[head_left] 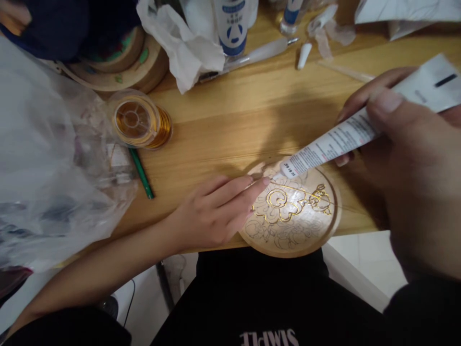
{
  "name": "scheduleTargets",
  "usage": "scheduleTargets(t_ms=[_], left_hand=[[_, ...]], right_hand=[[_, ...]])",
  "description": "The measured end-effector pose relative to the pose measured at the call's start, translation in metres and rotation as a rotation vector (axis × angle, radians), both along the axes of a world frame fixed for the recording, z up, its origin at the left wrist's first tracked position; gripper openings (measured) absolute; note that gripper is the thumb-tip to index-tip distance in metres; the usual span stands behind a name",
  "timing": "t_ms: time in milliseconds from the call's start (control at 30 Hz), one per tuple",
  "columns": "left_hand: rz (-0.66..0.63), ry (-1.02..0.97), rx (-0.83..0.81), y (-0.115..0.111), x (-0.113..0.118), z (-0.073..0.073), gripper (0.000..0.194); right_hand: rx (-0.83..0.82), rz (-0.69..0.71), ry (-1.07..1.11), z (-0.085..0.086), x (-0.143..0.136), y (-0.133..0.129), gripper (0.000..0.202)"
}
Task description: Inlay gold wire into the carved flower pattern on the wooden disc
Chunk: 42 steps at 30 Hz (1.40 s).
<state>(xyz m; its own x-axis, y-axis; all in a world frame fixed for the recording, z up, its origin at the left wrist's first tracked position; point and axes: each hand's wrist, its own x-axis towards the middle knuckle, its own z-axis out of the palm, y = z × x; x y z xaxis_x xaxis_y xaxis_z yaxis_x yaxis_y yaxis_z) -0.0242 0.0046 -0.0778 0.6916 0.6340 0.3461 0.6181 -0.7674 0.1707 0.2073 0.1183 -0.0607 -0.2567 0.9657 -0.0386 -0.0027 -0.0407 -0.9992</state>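
My right hand (406, 144) is closed around a white glue tube (334, 144) with small printed text. The tube slants down to the left, its nozzle at the upper part of a round wooden plaque (333, 230). Fine line drawings cover the plaque, and gold wire (277, 197) follows some of them in a cloud-like shape and a small figure. My left hand (223, 206) lies over the plaque's left side with fingers stretched out. Its fingertips are right beside the nozzle; whether they touch it I cannot tell.
A spool of gold wire (160, 127) and a green stick (141, 173) lie to the left, near a clear plastic bag (54, 158). Behind are crumpled tissue (180, 45), a white-and-blue bottle (232, 29), a pen-like tool (264, 50) and a small white cap (304, 55). The plaque overhangs the table's front edge.
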Motion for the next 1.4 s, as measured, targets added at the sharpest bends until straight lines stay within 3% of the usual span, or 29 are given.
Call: scheduleTargets(t_ms=[267, 500, 800, 1100, 1400], left_hand=[[-0.029, 0.079, -0.023, -0.001, 0.001, 0.004, 0.022], [-0.03, 0.075, -0.048, -0.002, -0.001, 0.003, 0.029], [-0.024, 0.066, -0.065, -0.004, -0.002, 0.003, 0.028], [-0.013, 0.008, -0.096, -0.004, -0.001, 0.002, 0.033], [-0.008, 0.059, -0.026, -0.001, 0.0, 0.002, 0.021]], right_hand=[[0.042, -0.025, -0.104, 0.003, -0.003, -0.008, 0.019], [0.197, -0.038, -0.264, 0.001, -0.006, -0.017, 0.016], [0.278, 0.074, -0.387, 0.003, 0.001, -0.017, 0.017], [0.252, 0.053, -0.483, 0.008, 0.0, -0.02, 0.018], [0.217, 0.048, -0.481, 0.009, 0.001, -0.019, 0.016]])
